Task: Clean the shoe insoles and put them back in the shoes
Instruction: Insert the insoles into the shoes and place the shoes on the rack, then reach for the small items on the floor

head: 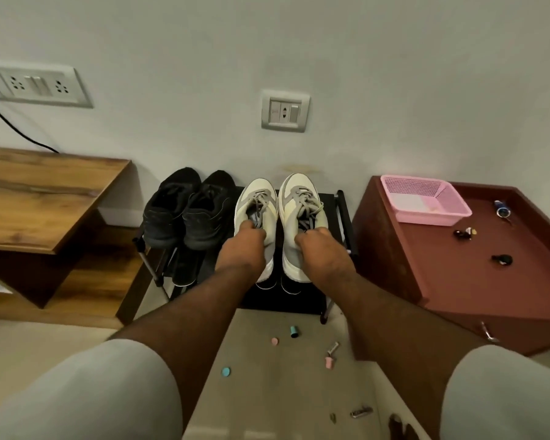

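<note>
My left hand [242, 249] grips the left sneaker [255, 211], my right hand [323, 250] the right sneaker [302, 204], both pointing toes-away toward the wall.

1 camera on the person's head looks forward and down, close above the shoe rack [342, 211] by the wall [362, 74].

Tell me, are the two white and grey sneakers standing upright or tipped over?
Upright. Both white and grey sneakers stand soles down on the black shoe rack, laces up, each hand gripping one at its opening.
</note>
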Demonstrator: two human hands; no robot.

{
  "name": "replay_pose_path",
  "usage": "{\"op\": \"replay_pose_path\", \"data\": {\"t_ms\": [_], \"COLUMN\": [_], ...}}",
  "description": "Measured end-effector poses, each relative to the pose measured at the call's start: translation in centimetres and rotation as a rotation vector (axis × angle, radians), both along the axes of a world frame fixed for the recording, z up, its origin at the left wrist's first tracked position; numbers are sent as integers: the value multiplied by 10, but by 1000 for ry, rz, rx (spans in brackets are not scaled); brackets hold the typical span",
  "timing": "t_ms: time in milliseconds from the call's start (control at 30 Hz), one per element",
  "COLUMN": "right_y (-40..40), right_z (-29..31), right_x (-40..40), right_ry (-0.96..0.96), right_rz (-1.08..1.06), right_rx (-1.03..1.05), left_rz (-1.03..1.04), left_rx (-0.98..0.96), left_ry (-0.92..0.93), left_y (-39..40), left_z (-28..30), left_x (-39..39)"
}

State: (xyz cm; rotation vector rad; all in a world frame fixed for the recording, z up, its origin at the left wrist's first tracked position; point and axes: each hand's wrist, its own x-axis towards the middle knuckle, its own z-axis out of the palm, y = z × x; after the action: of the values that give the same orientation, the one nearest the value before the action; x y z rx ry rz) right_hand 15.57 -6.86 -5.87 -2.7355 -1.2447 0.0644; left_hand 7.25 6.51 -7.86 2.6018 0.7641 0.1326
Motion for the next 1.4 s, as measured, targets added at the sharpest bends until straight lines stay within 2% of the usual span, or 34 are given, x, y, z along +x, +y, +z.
{"op": "replay_pose_path", "data": {"t_ms": [267, 567, 600, 733, 800, 867, 1033, 1100, 1200, 1400], "right_y": [44, 56, 54, 41, 32, 25, 27, 39, 67, 132], "right_z": [-36, -57, -57, -60, -73, -94, -164, -191, -231, -329], "right_x": [68, 78, 74, 31, -4, -47, -143, -169, -193, -203], "right_ry": [-1, -50, -71, -358, -285, -130, 217, 302, 401, 493], "right_rz": [-38, 6, 7, 122, 241, 330, 382, 369, 343, 334], "right_rx": [-27, -24, -4, 224, 282, 288, -33, -85, -133, -237], "left_rz": [-32, 3, -7, 8, 23, 61, 193, 269, 393, 516], "left_rx": [81, 52, 31, 1, -18, -85, -262, -316, -406, -549], "left_ry": [-40, -107, -125, -230, -276, -228, 189, 318, 408, 463], "left_y": [45, 53, 52, 29, 10, -5, -11, 1, 26, 61], "left_z": [-45, -65, -65, -72, -88, -113, -196, -225, -259, -346], "left_x": [71, 76, 73, 29, -13, -69, -211, -253, -286, -309]}}
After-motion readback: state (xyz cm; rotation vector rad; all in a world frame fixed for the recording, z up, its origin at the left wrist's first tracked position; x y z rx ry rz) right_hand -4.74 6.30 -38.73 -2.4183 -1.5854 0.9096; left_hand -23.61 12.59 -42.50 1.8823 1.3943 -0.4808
